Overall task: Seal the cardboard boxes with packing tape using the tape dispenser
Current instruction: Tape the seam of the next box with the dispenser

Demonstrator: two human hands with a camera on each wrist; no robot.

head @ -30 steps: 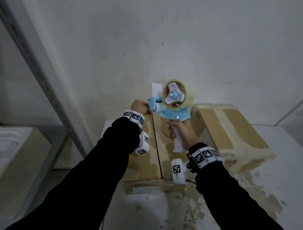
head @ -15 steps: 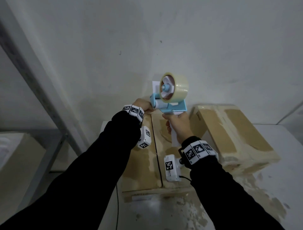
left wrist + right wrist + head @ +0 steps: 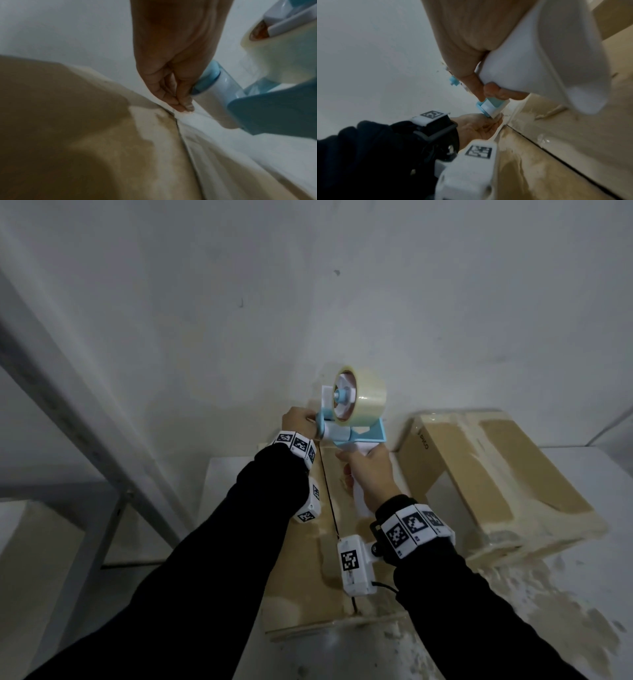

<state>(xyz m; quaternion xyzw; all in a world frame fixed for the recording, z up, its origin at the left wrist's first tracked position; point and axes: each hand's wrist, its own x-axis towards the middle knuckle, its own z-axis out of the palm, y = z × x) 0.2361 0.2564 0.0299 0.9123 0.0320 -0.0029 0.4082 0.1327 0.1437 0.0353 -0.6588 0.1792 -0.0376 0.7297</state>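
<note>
The right hand (image 3: 371, 474) is wrapped around the white handle of the tape dispenser (image 3: 352, 419), holding it over the far end of the nearer box (image 3: 308, 559). Just left of the dispenser's roller, the left hand (image 3: 299, 422) pinches the tape end (image 3: 197, 116) at that box's seam. Right of the right hand lies a second box (image 3: 496, 474), against the wall (image 3: 308, 302).

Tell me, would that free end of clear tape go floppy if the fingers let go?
Probably: the tape end, pinched by the left hand, looks thin and wrinkled. It would likely cling to the cardboard box beneath. The tape dispenser looks rigid.
</note>
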